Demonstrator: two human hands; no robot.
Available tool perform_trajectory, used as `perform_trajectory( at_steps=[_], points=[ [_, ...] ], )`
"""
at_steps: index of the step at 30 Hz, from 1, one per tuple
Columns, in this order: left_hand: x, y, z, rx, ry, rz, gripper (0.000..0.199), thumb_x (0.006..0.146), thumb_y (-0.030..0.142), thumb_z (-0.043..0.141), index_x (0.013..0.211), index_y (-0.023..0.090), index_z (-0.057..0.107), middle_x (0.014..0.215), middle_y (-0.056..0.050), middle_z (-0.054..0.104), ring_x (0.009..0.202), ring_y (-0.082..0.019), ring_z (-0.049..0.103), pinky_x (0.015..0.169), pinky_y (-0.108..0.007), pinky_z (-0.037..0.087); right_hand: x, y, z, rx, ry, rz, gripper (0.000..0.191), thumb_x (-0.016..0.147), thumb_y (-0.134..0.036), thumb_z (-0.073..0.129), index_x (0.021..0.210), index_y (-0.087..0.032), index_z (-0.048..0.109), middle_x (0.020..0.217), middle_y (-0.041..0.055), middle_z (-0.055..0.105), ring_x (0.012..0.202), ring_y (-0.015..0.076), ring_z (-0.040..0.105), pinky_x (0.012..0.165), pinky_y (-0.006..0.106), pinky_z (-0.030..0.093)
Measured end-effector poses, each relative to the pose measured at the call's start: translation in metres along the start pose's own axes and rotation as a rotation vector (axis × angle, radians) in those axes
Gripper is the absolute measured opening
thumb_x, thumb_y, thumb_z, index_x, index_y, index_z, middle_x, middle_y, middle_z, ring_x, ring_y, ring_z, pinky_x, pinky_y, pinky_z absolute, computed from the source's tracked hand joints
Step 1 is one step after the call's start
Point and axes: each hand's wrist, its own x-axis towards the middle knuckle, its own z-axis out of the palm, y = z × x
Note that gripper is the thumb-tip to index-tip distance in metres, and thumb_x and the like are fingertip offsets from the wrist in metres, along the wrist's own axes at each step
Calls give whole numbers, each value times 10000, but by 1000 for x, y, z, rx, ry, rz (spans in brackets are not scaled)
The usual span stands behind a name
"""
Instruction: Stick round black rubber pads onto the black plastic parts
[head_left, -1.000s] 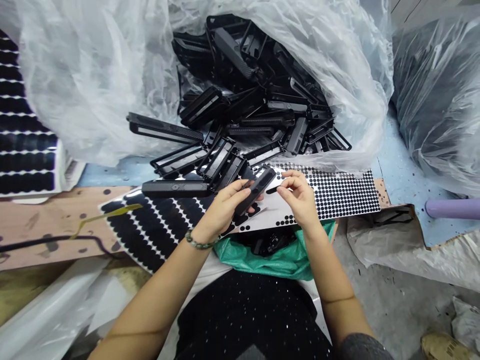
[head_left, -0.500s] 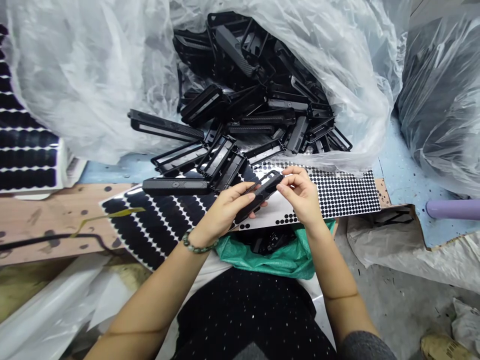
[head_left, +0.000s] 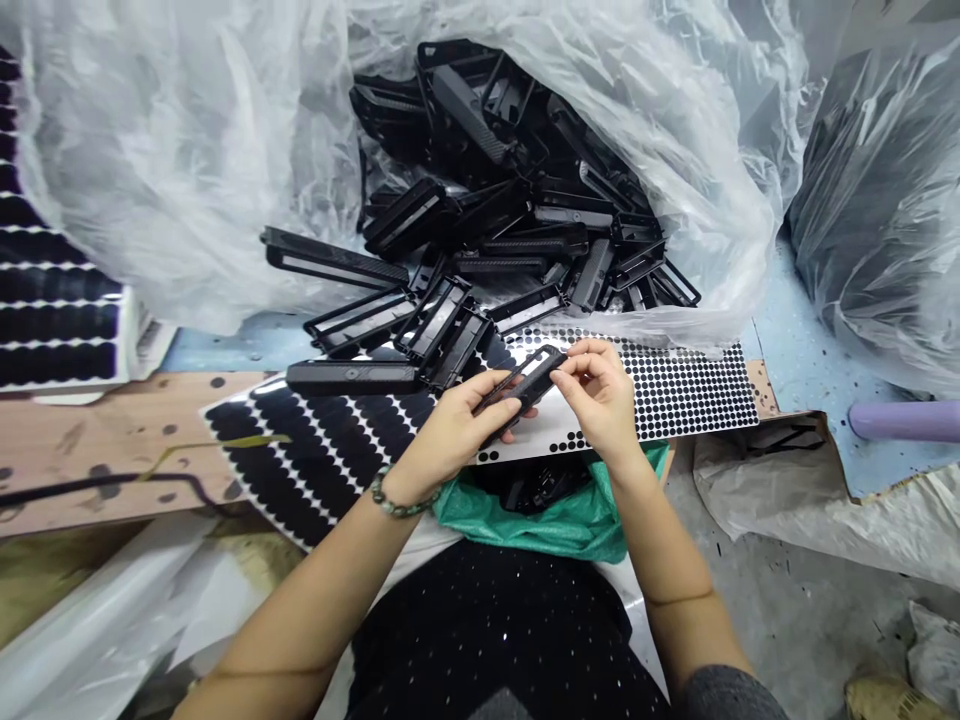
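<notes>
A long black plastic frame (head_left: 529, 385) with a slot along its side lies in my left hand (head_left: 457, 425). My left thumb presses on its face while the fingers wrap beneath it, and its lower end is partly hidden. At the frame's upper right end, my right hand (head_left: 600, 395) pinches with thumb and forefinger against the tip. Whether a small dot is between those fingertips is too small to tell. Under both hands lies a white sheet of small black round stickers (head_left: 690, 390), with a bare white stretch close to the frame. A sheet of larger black round stickers (head_left: 315, 440) lies to the left.
Similar black frames (head_left: 487, 210) spill in a heap from a clear plastic bag (head_left: 720, 200). Below the table edge, a green sack (head_left: 525, 535) holds black parts. More sticker sheets (head_left: 60, 320) are stacked at left. A purple tube (head_left: 904, 421) juts in at right.
The frame has turned slightly in my left hand, so its slot shows more. My right fingertips stay at its end. The view has shifted a little.
</notes>
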Motion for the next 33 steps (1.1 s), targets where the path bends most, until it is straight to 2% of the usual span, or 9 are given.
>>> perform_trajectory(
  at_steps=[4, 7, 10, 15, 19, 23, 27, 30, 33],
  points=[
    [-1, -2, 4, 3, 18, 34, 414, 675, 406, 734, 974, 142, 622, 746, -54, 712, 648, -188, 683, 535, -250, 536, -6, 1, 2, -95, 130, -32, 133, 785, -338, 699, 864, -237, 664, 1176, 77, 542, 843, 165, 592, 785, 373, 553],
    [-1, -2, 4, -29, -2, 24, 413, 686, 443, 724, 956, 151, 613, 752, -54, 712, 602, -181, 673, 518, -258, 527, -9, 3, 2, -9, 158, 40, 550, 744, -426, 741, 1244, -324, 537, 1402, 86, 436, 995, 195, 609, 862, 388, 553],
    [-1, -4, 5, -10, -3, 37, 430, 684, 460, 724, 964, 153, 612, 794, -63, 718, 615, -186, 677, 523, -265, 527, -9, 7, 4, 179, 27, 183, 766, 702, -478, 764, 1371, -317, 428, 1296, 89, 565, 975, 198, 641, 827, 358, 573],
    [-2, -9, 4, 170, -43, 77, 401, 738, 451, 673, 998, 147, 632, 806, -64, 729, 605, -178, 665, 609, -298, 543, -10, 12, 3, 296, -60, 302, 424, 701, -479, 757, 1045, -241, 688, 990, 33, 712, 918, 203, 674, 882, 369, 560],
    [11, -3, -2, 443, -115, 252, 343, 837, 453, 527, 977, 176, 671, 924, -82, 740, 826, -238, 690, 769, -369, 555, -17, 14, -12, 247, -117, 283, 346, 738, -467, 723, 1002, -243, 715, 994, 26, 732, 953, 216, 683, 905, 383, 548],
    [56, 6, -4, 923, 163, 548, 304, 868, 311, 477, 1038, 156, 675, 1095, -127, 701, 1049, -293, 624, 955, -460, 475, -21, 18, -25, -46, -362, 210, 253, 869, -382, 575, 1019, -234, 715, 1063, 63, 723, 1013, 221, 673, 942, 389, 517],
    [101, 10, 3, 1284, 256, 482, 186, 787, 169, 554, 908, 130, 690, 1121, -197, 660, 1083, -392, 574, 886, -557, 470, -3, 31, -21, -434, -239, 196, 188, 886, -208, 505, 960, -176, 675, 992, 101, 675, 889, 204, 653, 877, 372, 516],
    [111, 9, 2, 1220, 300, 574, 115, 784, 150, 549, 818, 146, 659, 1166, -199, 633, 1129, -388, 554, 923, -564, 454, 15, 42, -10, -640, -185, 255, 126, 868, -162, 515, 917, -178, 629, 991, 104, 633, 908, 221, 618, 862, 376, 497],
    [103, 7, -7, 885, 368, 734, 152, 832, 210, 517, 934, 152, 615, 1168, -167, 628, 1143, -323, 568, 1007, -521, 429, 26, 47, 0, -743, -235, 289, 106, 873, -151, 505, 921, -178, 596, 1028, 113, 609, 945, 233, 589, 861, 377, 477]
  ],
)
